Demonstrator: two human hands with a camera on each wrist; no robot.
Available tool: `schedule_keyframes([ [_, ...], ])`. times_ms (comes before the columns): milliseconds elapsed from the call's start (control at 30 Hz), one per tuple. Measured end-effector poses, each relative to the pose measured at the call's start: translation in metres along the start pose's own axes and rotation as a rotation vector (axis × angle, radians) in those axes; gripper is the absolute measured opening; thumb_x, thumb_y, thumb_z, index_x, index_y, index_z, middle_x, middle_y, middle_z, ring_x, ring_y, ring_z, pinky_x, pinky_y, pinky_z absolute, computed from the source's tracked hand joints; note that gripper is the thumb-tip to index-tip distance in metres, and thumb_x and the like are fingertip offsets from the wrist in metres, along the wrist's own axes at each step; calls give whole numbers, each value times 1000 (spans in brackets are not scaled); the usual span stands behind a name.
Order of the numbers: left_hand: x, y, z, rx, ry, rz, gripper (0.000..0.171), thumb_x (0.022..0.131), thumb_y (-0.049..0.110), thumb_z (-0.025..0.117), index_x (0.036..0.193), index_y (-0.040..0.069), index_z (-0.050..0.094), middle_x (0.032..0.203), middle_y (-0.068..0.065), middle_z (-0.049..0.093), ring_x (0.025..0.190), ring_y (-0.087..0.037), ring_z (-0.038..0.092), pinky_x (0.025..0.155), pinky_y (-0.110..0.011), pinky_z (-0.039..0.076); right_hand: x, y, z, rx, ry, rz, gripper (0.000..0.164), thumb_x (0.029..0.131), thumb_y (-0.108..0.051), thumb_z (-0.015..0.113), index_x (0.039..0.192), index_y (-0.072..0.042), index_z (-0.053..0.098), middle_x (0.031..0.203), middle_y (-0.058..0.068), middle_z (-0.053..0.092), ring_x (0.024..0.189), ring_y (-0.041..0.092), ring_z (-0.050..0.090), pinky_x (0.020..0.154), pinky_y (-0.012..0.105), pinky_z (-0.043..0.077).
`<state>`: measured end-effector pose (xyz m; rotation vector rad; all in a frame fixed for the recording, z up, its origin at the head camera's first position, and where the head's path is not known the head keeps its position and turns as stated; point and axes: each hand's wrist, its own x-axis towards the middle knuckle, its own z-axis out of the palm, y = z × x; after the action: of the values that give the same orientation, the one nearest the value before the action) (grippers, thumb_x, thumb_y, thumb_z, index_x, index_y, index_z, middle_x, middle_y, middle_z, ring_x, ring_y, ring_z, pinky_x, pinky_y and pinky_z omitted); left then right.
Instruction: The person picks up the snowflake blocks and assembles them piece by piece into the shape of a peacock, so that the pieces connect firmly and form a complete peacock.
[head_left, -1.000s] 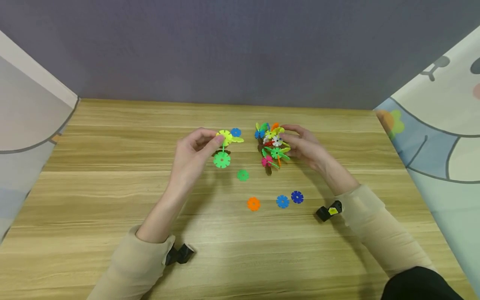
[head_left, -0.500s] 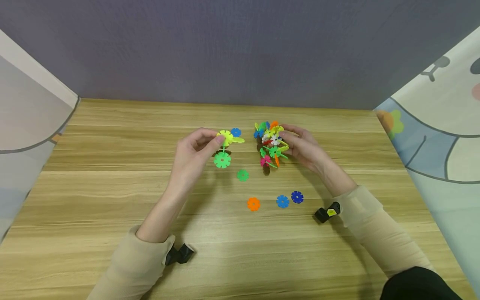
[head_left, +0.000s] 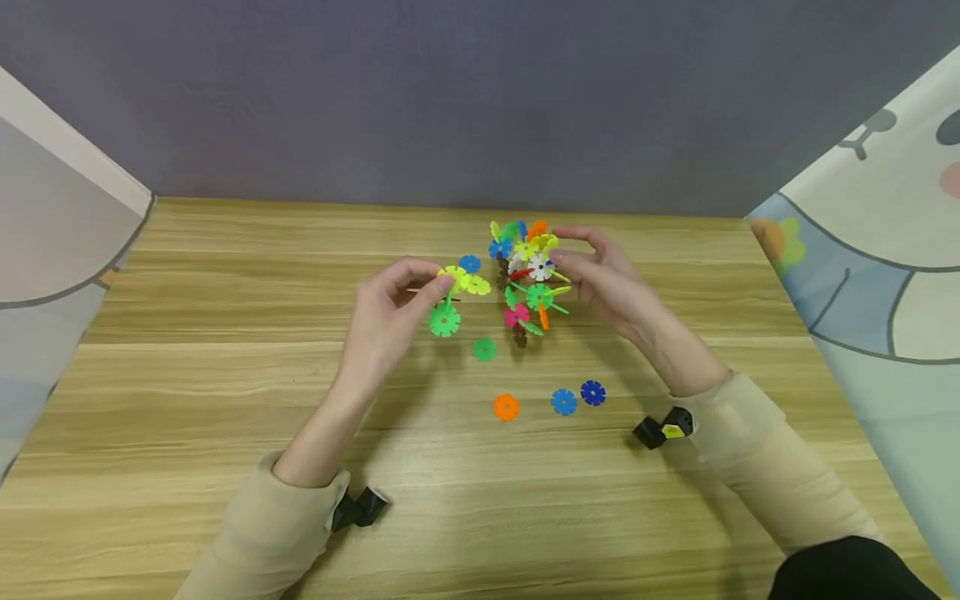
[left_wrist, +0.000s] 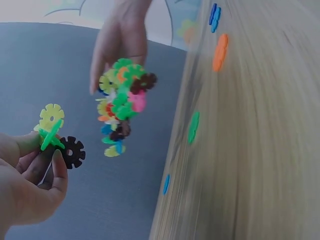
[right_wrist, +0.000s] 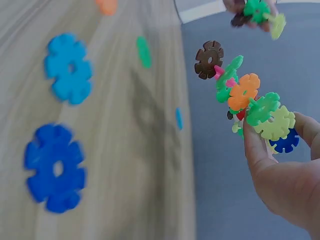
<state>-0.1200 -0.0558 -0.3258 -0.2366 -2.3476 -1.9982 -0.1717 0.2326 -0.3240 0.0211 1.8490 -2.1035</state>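
Note:
My left hand [head_left: 386, 317] pinches a small cluster of joined notched plastic discs [head_left: 445, 320], with green, yellow and dark brown pieces showing in the left wrist view. Across from it, my right hand [head_left: 618, 287] holds a larger multicoloured cluster of interlocked discs [head_left: 540, 296] by its right side. Green, orange, pale yellow, dark blue and brown discs stick out of that cluster in the right wrist view. Both clusters are held above the table, a short gap apart. The right fingertips are partly hidden behind the discs.
Loose discs lie flat on the wooden table [head_left: 225, 400]: a green disc [head_left: 484, 350], an orange disc [head_left: 506, 407], a light blue disc [head_left: 564, 402], a dark blue disc [head_left: 592, 392] and, farther back, a blue disc [head_left: 470, 264]. A grey panel [head_left: 465, 100] rises behind the table.
My right hand has brought the larger cluster left and slightly toward the back, nearer the left hand. The small cluster has tilted a little in my left hand, showing more of a yellow disc.

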Motion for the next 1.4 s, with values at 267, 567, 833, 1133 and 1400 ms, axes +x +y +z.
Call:
schedule_keyframes([
  [267,-2,-2,3,50,29,97,17,95,16,75,108,5,75,107,-7,77,92,-14,74,81,-21,61,-13,-17,20,-90,-7,-1,59,101,-10,63,153,-7,34,97,-4,71,67,6,46,61,19,36],
  [567,-4,-3,7,87,44,191,13,94,10,75,106,5,76,109,-8,78,99,-18,75,90,-27,61,-26,-24,38,-55,-43,-57,55,100,-5,63,148,-9,38,96,-3,71,77,7,57,59,19,36],
  [833,-4,-3,9,109,60,335,10,93,6,75,102,3,76,109,-8,79,100,-17,76,91,-22,59,-29,-28,44,-21,-44,-73,48,99,-3,64,141,-13,43,94,-3,71,80,7,60,58,17,37],
  [1133,-4,-3,9,157,72,410,11,91,3,76,102,2,76,108,-8,79,99,-18,76,90,-23,59,-33,-28,47,-43,-42,-82,50,98,-2,65,142,-12,42,94,-1,72,81,10,59,61,19,39],
  [1400,-4,-2,10,157,65,414,30,91,3,76,121,4,74,113,-9,78,98,-19,75,89,-22,60,-32,-27,46,74,-90,-114,27,108,-15,50,134,-11,50,99,-1,70,88,11,66,72,21,54],
])
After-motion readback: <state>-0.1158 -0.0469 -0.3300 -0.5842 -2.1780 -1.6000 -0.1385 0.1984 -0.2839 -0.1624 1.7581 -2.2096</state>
